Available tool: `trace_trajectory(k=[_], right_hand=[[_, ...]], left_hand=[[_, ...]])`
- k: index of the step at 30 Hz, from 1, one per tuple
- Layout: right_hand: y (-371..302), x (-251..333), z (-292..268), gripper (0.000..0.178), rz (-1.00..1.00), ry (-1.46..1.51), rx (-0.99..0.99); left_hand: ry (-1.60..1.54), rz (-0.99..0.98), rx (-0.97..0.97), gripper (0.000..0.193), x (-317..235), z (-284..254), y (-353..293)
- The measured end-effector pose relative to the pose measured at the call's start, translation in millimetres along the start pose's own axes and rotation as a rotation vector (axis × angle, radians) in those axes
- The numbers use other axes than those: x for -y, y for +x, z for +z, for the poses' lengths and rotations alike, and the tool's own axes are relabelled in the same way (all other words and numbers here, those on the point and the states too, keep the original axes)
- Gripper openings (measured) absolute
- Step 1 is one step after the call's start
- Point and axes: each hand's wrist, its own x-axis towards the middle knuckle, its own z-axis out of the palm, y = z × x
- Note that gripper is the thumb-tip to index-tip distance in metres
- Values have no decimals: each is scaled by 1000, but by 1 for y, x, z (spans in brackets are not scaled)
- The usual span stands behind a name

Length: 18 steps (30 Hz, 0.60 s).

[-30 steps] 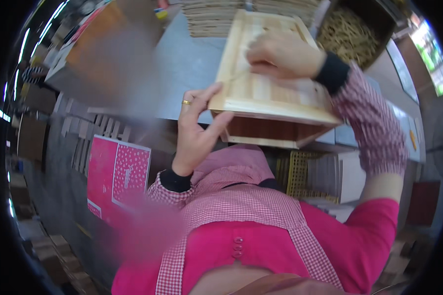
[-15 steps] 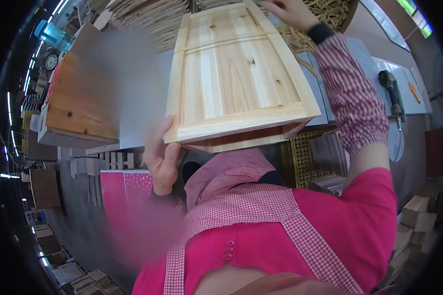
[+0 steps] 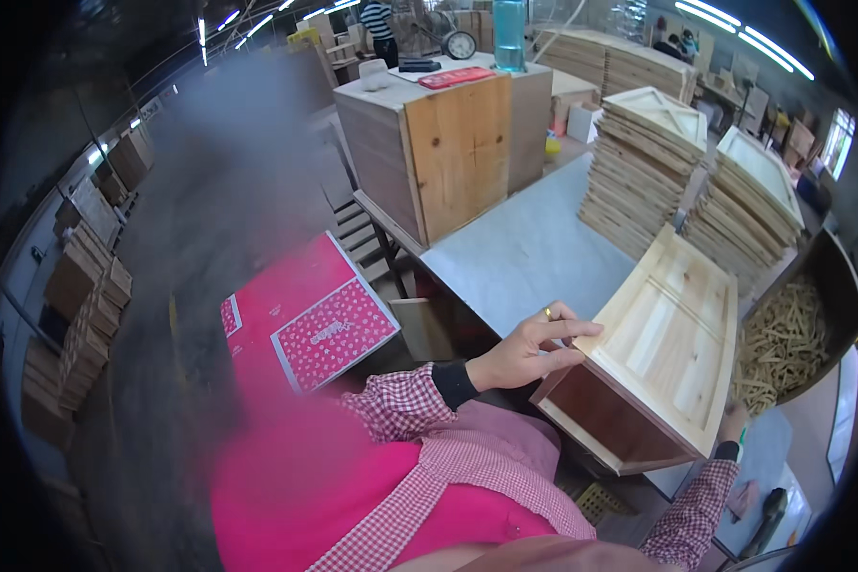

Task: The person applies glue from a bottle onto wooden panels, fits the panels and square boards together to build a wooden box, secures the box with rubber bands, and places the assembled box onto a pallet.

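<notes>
Wooden box (image 3: 663,343) sits at the right of the table (image 3: 515,257), open end facing near; the left hand (image 3: 534,351) has its grip clamped on the box's near left corner, fingers on the top, thumb at the edge. The right hand (image 3: 735,422), partly hidden at the box's right side, is near the tan strips (image 3: 782,348); whether its grip is apart or together cannot be told. Stacked panels (image 3: 643,172) stand on the far side.
</notes>
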Motion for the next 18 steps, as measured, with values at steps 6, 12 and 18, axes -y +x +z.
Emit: trace_trajectory(k=[6,12,18], right_hand=[[-36,29,-44,16,-143,-28,-93],[-139,111,-117,9,-96,211,-84],[-248,222,-123,8,18,594,220]], left_hand=[[-218,-137,-179,42,4,-1,-35],[-44,-334,-41,41,27,0,-114],[113,148,274,46,15,48,-111]])
